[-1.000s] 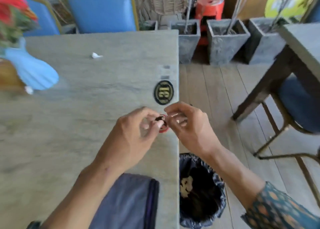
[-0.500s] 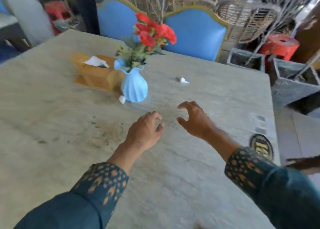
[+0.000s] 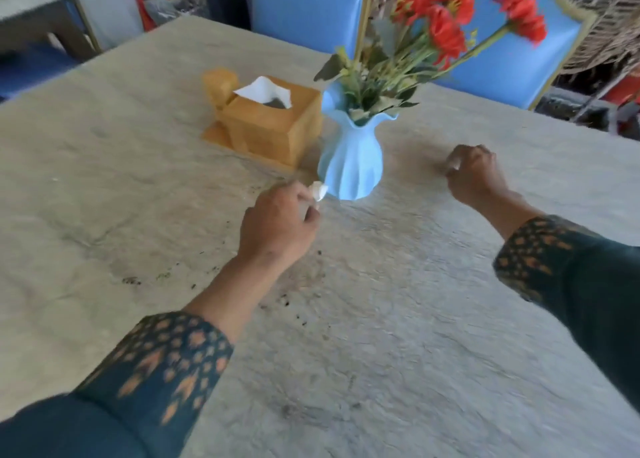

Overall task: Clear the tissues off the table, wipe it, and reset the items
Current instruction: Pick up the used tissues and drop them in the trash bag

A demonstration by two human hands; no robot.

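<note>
your table (image 3: 398, 336) fills most of the view, a pale stone top with dark crumbs scattered near its middle. your left arm comes in from the lower left, sleeve pushed to the forearm, and your left hand (image 3: 277, 225) is low over the top just in front of the blue vase (image 3: 351, 166). its fingers are curled and they pinch a small crumpled tissue (image 3: 318, 190) between thumb and fingertips; the tissue is right beside the foot of the vase, and i cannot tell if it touches the vase. your right arm reaches in from the right edge, and your right hand (image 3: 476, 175) is to the right of the vase, knuckles up, fingers curled down onto the table. something small and pale shows at its fingertips, but it is too blurred to tell what it is. the wooden tissue box (image 3: 266, 125) stands behind and to the left of the vase, just beside it, with a white sheet standing out of its slot.

half a second ago both your hands were open and close together over the bare top, short of the vase. now they are spread apart, one on each side of the vase, and both are closed. the scrap that lay at the foot of the vase is now in your left fingers.
</note>
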